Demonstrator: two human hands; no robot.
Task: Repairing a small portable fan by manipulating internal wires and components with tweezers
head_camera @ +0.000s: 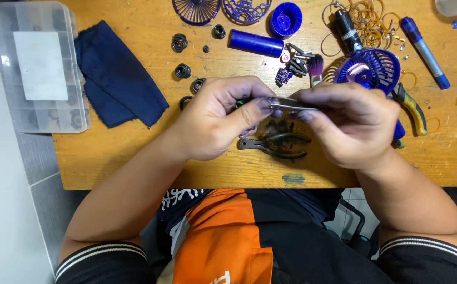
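My right hand [350, 125] pinches a pair of thin metal tweezers [287, 105], whose tips point left into my left hand [219, 118]. My left hand's fingers are closed around a small dark part with a bit of green showing, mostly hidden by the fingers. Both hands hover just above the wooden table [133, 163], over a pair of small pliers [277, 144] with dark green handles lying on the wood.
A blue fan housing [369, 67], blue cylinder [256, 42], blue cap [285, 18], grilles [197, 9], small circuit board [283, 76], brush [316, 68], blue pen [424, 51], rubber bands [368, 21] and black rings [182, 70] lie behind. A dark cloth [117, 76] and clear organiser box [38, 66] are at left.
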